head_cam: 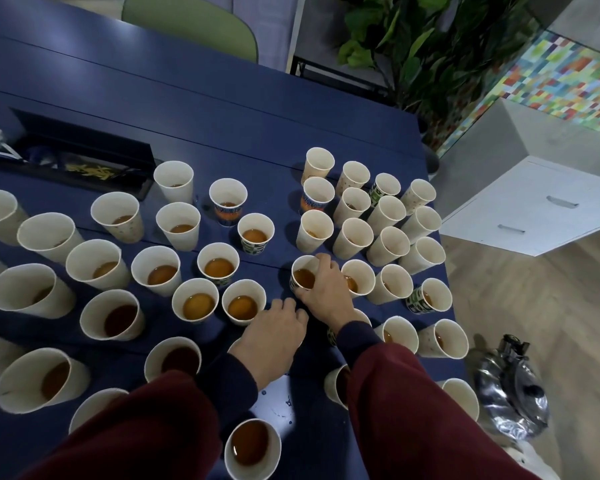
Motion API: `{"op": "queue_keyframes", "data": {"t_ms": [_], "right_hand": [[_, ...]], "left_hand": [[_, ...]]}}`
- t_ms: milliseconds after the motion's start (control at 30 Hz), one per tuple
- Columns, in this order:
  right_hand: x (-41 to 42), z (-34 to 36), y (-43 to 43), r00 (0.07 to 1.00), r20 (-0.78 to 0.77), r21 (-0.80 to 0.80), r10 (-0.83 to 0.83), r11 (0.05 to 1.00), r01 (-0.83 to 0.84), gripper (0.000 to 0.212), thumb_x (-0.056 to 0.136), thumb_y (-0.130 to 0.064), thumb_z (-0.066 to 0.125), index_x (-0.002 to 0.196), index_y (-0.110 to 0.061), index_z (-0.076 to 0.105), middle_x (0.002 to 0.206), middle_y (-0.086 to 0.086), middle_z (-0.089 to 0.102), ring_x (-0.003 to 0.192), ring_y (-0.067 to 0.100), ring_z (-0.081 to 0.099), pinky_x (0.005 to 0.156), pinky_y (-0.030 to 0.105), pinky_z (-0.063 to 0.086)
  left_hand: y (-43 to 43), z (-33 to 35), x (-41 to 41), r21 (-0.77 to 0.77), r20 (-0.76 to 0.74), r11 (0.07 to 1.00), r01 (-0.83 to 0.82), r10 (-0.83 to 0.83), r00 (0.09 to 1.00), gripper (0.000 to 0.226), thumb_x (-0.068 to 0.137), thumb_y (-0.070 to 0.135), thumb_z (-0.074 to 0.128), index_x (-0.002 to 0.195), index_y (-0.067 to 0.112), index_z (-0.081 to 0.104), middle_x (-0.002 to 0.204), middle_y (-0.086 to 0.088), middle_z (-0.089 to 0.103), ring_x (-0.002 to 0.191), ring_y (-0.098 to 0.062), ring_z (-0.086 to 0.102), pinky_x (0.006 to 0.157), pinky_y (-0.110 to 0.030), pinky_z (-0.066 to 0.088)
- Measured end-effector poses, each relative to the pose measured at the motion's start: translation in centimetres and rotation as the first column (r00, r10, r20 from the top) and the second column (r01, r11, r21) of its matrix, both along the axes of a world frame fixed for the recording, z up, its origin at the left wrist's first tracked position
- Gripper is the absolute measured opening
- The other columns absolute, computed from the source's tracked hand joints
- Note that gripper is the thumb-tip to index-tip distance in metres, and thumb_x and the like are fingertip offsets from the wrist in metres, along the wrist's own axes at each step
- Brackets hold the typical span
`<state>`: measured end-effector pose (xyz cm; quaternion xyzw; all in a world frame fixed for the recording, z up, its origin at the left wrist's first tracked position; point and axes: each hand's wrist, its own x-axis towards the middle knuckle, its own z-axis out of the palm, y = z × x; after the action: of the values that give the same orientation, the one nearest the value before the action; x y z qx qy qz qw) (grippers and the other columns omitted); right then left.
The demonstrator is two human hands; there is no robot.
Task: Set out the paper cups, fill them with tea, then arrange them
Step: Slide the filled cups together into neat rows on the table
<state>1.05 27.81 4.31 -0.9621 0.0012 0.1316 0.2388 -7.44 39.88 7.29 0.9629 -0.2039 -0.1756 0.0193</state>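
Head view, single frame.

My right hand (324, 294) grips a paper cup (299, 268) from above. The fingers are curled over its far rim and the thumb is on the near side, so the rim is pinched between them. The cup stands upright on the blue table (222, 133), with amber tea (305, 278) low inside it.

Just right of those fingers, partly behind the knuckles, stands a neighbouring cup (361, 277). I cannot tell whether the two cups touch. Beyond the fingertips, a packed block of cups (354, 233) runs in rows toward the table's far right corner, rims close together.

Left hand (274, 336): fingers loosely bent and held close together, tips down at the table top. It holds nothing. Just left of its fingertips sits a filled cup (243, 303), near them but apart.

Further left of both hands, scattered cups (97, 265) stand loosely spaced, and most of them show tea.

Behind the wrists, on my side, a single cup (252, 448) stands between the two maroon sleeves.

A steel kettle (513, 386) sits on the wood floor, past the table edge and right of the right forearm.
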Motion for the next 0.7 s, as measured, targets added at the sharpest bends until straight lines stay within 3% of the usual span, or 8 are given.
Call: {"op": "queue_keyframes", "data": {"t_ms": [133,200,300,400,467,700], "right_hand": [[0.1,0.3,0.0,0.999,-0.045,-0.011,0.011,1.0,-0.011,0.081,0.079,-0.037,0.084,0.139,-0.01,0.037,0.135,0.015,0.051,0.123,0.033,0.053,0.098,0.036,0.041],[0.2,0.9,0.0,0.997,-0.066,-0.097,0.035,0.994,-0.041,0.091,0.076,-0.051,0.083,0.143,-0.01,0.035,0.137,0.015,0.05,0.123,0.032,0.054,0.096,0.038,0.045],[1.2,3.0,-0.1,0.998,0.055,-0.195,0.021,0.981,-0.009,0.08,0.082,-0.063,0.071,0.136,-0.01,0.043,0.132,0.014,0.054,0.115,0.036,0.059,0.083,0.04,0.047],[3.5,4.9,-0.4,0.978,0.209,-0.165,0.016,0.986,0.019,0.06,0.092,-0.053,0.064,0.13,-0.009,0.052,0.128,0.015,0.057,0.114,0.038,0.059,0.084,0.042,0.047],[5.3,5.5,-0.5,0.971,0.22,-0.193,0.089,0.98,-0.046,0.053,0.092,-0.044,0.067,0.128,-0.008,0.053,0.129,0.016,0.055,0.112,0.039,0.058,0.085,0.044,0.046],[9.8,4.6,-0.2,0.955,0.012,-0.366,0.298,0.89,-0.273,0.076,0.083,-0.037,0.077,0.143,-0.012,0.038,0.133,0.017,0.048,0.122,0.039,0.051,0.086,0.045,0.047]], "left_hand": [[0.2,-0.1,-0.1,-0.033,-0.023,0.999,-0.008,0.007,1.0,0.06,0.09,0.026,0.068,0.138,0.01,0.036,0.133,-0.015,0.041,0.118,-0.029,0.046,0.087,-0.034,0.048],[0.3,-0.1,-0.1,-0.049,-0.016,0.999,-0.011,0.01,1.0,0.06,0.089,0.027,0.068,0.138,0.012,0.037,0.135,-0.016,0.041,0.118,-0.029,0.046,0.086,-0.033,0.047],[0.3,0.4,0.0,-0.111,-0.01,0.994,-0.021,0.02,1.0,0.055,0.087,0.029,0.068,0.132,0.014,0.04,0.13,-0.012,0.043,0.115,-0.027,0.046,0.078,-0.03,0.04],[0.7,1.1,0.3,-0.192,0.014,0.981,-0.04,0.044,0.999,0.054,0.087,0.032,0.068,0.131,0.017,0.042,0.128,-0.009,0.043,0.115,-0.026,0.045,0.075,-0.028,0.038],[1.0,1.6,0.5,-0.259,0.031,0.964,-0.055,0.066,0.997,0.054,0.087,0.034,0.067,0.132,0.02,0.042,0.128,-0.007,0.044,0.115,-0.023,0.045,0.077,-0.027,0.04],[1.7,2.6,0.8,-0.358,0.044,0.929,-0.09,0.114,0.993,0.057,0.086,0.036,0.066,0.136,0.023,0.042,0.131,-0.003,0.044,0.116,-0.021,0.044,0.089,-0.032,0.051]]}}
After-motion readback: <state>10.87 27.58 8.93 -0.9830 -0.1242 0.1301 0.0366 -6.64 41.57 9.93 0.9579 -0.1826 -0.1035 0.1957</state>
